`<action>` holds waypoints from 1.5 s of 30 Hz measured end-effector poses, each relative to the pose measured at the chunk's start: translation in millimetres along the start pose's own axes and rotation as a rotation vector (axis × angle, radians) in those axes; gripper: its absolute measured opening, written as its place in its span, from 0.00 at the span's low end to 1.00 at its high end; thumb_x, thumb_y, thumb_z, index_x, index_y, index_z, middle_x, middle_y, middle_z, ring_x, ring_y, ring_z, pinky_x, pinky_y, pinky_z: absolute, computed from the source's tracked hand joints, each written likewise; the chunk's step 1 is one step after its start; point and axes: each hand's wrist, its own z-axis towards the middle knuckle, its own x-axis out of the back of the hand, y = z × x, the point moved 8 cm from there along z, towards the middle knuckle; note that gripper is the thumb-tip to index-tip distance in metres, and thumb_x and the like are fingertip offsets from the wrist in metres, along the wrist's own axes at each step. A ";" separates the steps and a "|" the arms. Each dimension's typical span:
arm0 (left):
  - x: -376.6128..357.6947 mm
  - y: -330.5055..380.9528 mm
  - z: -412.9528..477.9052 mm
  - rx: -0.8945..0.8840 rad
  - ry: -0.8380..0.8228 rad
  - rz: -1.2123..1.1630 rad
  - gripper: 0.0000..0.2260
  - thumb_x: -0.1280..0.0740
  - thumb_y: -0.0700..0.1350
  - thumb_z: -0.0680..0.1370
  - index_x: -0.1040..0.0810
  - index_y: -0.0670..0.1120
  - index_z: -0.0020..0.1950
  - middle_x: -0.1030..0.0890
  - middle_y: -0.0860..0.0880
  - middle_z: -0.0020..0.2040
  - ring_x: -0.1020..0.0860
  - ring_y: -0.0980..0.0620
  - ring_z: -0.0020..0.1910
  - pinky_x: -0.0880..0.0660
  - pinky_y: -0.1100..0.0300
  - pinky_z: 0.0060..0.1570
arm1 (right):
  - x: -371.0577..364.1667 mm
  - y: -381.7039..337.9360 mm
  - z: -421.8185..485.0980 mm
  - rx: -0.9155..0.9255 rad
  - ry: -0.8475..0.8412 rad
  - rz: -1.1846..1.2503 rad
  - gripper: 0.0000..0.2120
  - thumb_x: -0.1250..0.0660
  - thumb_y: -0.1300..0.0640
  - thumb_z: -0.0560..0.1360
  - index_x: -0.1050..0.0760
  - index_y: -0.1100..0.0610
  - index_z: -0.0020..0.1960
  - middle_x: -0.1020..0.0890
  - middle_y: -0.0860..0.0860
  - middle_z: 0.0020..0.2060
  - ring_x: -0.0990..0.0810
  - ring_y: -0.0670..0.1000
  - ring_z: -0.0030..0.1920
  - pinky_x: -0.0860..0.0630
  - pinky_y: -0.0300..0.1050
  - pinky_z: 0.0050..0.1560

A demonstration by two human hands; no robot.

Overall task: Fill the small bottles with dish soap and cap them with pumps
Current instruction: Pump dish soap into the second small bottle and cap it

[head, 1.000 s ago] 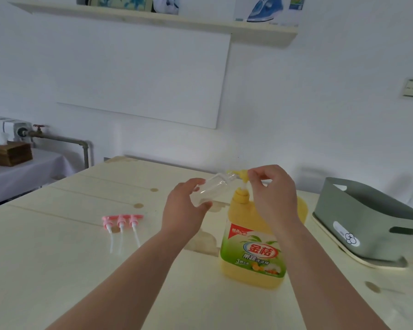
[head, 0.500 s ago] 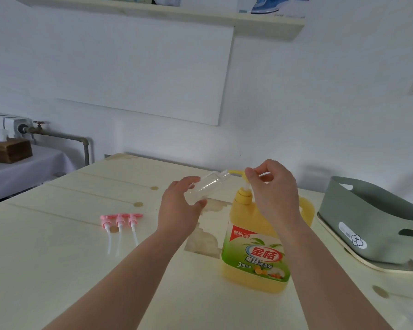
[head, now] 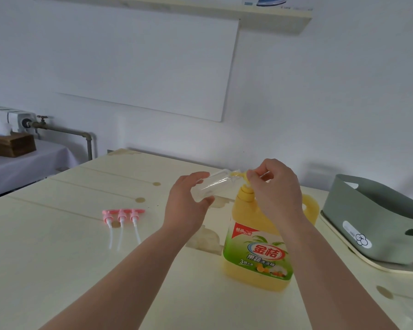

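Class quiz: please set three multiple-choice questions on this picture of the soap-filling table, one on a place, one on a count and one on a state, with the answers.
1. Where do the pink pumps lie?
A. on the table, left of the left hand
B. on top of the soap jug
C. in the right hand

2. How many pink pumps are there?
A. two
B. three
C. five

3. How is the small clear bottle placed?
A. upright on the table
B. held off the table in the left hand, tipped, mouth toward the jug's spout
C. lying flat beside the pumps

Answers:
1 A: they lie side by side on the tabletop, apart from both hands.
2 B: three pink heads show in a row.
3 B: the left hand grips it while the right hand pinches the yellow spout.
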 end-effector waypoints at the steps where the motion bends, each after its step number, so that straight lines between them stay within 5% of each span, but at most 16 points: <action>1: 0.0 0.3 -0.8 0.000 -0.002 0.003 0.20 0.27 0.40 0.72 0.26 0.61 0.56 0.27 0.60 0.53 0.27 0.61 0.55 0.32 0.64 0.54 | -0.5 -0.4 -0.5 0.006 -0.005 -0.023 0.11 0.34 0.51 0.76 0.30 0.50 0.37 0.22 0.45 0.39 0.24 0.49 0.42 0.30 0.43 0.40; 10: 1.9 2.0 -5.6 0.017 -0.060 0.014 0.21 0.27 0.40 0.72 0.27 0.59 0.59 0.27 0.56 0.57 0.27 0.59 0.55 0.29 0.63 0.55 | -0.5 -3.3 -2.7 0.024 -0.054 -0.080 0.11 0.36 0.51 0.77 0.32 0.49 0.36 0.24 0.44 0.39 0.25 0.46 0.42 0.34 0.42 0.38; 18: 12.5 8.5 -3.3 0.047 -0.092 -0.111 0.17 0.27 0.45 0.73 0.31 0.58 0.54 0.25 0.53 0.56 0.25 0.60 0.46 0.31 0.74 0.32 | 2.4 1.2 0.4 0.001 -0.007 0.029 0.09 0.36 0.46 0.77 0.28 0.48 0.41 0.21 0.42 0.41 0.24 0.42 0.43 0.32 0.43 0.40; 22: 11.6 6.4 -5.8 0.060 -0.117 -0.140 0.14 0.30 0.48 0.75 0.30 0.57 0.56 0.27 0.50 0.56 0.26 0.67 0.40 0.31 0.76 0.32 | -0.7 4.5 0.5 0.010 0.002 0.017 0.08 0.35 0.49 0.77 0.28 0.50 0.41 0.20 0.43 0.40 0.22 0.44 0.43 0.33 0.43 0.40; 26: 8.9 -1.6 -8.4 0.094 -0.133 -0.187 0.14 0.32 0.50 0.76 0.32 0.55 0.59 0.27 0.49 0.53 0.28 0.58 0.36 0.32 0.74 0.27 | -1.5 2.6 -3.3 0.055 0.001 -0.006 0.09 0.35 0.51 0.77 0.29 0.51 0.39 0.21 0.45 0.39 0.22 0.44 0.40 0.31 0.42 0.40; 34: 1.1 -13.2 -5.3 0.233 -0.193 -0.396 0.10 0.32 0.54 0.76 0.30 0.51 0.49 0.24 0.54 0.54 0.26 0.59 0.30 0.29 0.60 0.40 | 0.8 2.3 -0.7 0.039 -0.014 -0.013 0.08 0.35 0.48 0.77 0.28 0.49 0.40 0.19 0.45 0.39 0.22 0.43 0.38 0.29 0.44 0.42; 39: -2.0 -12.5 -5.0 0.302 -0.299 -0.550 0.18 0.28 0.39 0.71 0.32 0.52 0.53 0.27 0.52 0.58 0.26 0.55 0.35 0.29 0.58 0.40 | 0.7 5.6 3.5 0.010 0.015 0.055 0.09 0.38 0.43 0.77 0.25 0.46 0.43 0.18 0.44 0.41 0.18 0.45 0.41 0.24 0.49 0.50; 45: -0.3 -14.9 -7.2 0.229 -0.344 -0.468 0.12 0.32 0.42 0.76 0.33 0.51 0.53 0.27 0.53 0.59 0.25 0.56 0.39 0.25 0.57 0.46 | -1.4 2.8 0.1 0.037 0.030 -0.019 0.09 0.37 0.48 0.78 0.27 0.49 0.41 0.20 0.43 0.40 0.22 0.41 0.41 0.30 0.43 0.43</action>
